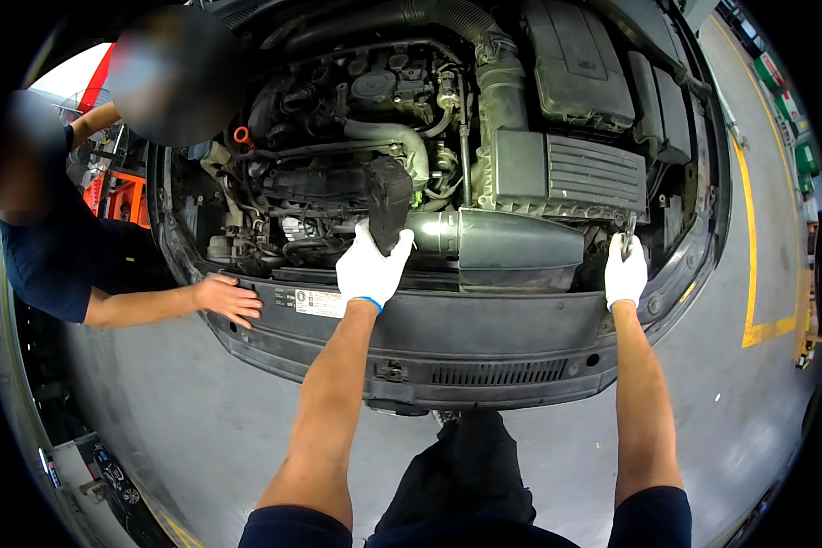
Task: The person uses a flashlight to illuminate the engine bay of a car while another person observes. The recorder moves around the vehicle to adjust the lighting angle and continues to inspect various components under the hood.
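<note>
My left hand, in a white glove with a blue cuff edge, is closed around the lower end of a black, wrinkled, cloth-like piece. That piece reaches up over the engine, left of the wide black air intake duct. My right hand, gloved in white too, grips a shiny metal hand tool pointing up beside the front right corner of the air filter box. The tool's exact kind cannot be made out, and the glove hides its lower part.
On the left, a co-worker's bare hand lies on the black front panel beside a white label. Another person's arm shows behind. A black battery cover sits at the far right. Yellow lines mark the grey floor.
</note>
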Available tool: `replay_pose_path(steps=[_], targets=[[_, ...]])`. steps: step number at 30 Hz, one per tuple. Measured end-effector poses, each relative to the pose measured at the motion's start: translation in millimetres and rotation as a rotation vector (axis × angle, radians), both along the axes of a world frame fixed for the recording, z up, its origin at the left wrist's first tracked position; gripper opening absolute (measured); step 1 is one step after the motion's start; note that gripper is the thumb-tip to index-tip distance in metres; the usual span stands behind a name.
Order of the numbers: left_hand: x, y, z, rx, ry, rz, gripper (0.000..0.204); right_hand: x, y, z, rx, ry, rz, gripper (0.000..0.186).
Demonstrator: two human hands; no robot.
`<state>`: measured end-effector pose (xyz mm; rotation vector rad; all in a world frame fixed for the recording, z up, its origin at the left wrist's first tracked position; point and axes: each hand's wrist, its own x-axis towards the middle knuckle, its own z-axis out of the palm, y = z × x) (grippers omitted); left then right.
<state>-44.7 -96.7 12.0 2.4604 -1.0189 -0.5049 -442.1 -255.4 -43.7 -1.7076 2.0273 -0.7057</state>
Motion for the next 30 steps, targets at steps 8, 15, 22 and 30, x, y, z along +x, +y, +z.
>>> replay_pose_path(steps=[8, 15, 22, 30], targets=[[0.5, 1.5, 4.6, -0.007, 0.020, 0.010, 0.068, 2.8, 0.8, -1.4, -0.015, 0.022, -0.001, 0.041], [5.5, 0.6, 0.0, 0.031, -0.029, -0.073, 0.076, -10.6, -4.8, -18.6, -0.048, -0.037, 0.028, 0.038], [7.7, 4.5, 0.5, 0.036, -0.009, -0.082, 0.077, -8.3, -4.9, -22.3, -0.047, -0.047, 0.018, 0.040], [5.6, 2.7, 1.7, 0.054, -0.013, -0.076, 0.076, -4.7, -5.1, -15.2, -0.026, -0.098, 0.002, 0.039]])
